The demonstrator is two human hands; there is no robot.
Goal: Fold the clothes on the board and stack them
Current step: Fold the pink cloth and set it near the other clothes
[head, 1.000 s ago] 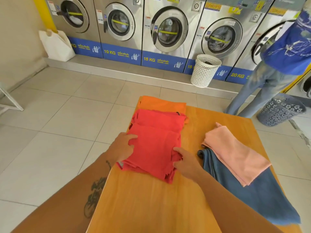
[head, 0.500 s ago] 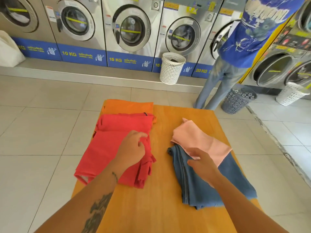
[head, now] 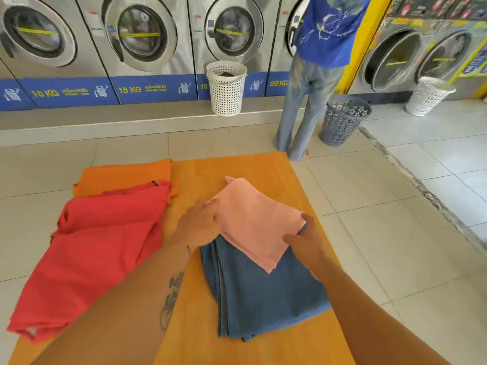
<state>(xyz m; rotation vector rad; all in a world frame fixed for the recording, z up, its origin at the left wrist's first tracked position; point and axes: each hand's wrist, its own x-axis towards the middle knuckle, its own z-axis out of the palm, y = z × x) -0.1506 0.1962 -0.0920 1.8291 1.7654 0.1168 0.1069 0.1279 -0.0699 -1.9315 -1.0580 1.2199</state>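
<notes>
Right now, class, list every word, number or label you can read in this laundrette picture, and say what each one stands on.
"10 KG": blue panel under the left steel washing machine.
"15 KG": blue panel under the next washer.
"15", partly hidden behind the white plastic basket: third blue panel.
"20 KG": fourth blue panel.
Small script beside the weights, door stickers and upper-right posters: too blurred to read.

Red garment [head: 87, 248], orange garment [head: 123, 176], pink cloth [head: 259, 222], blue, seemingly denim piece [head: 263, 299], orange-yellow board [head: 237, 167]

Pretty clearly a laundromat: row of big front-load washers [head: 139, 35] with kilo labels, plastic laundry baskets [head: 226, 86] on tile.
</notes>
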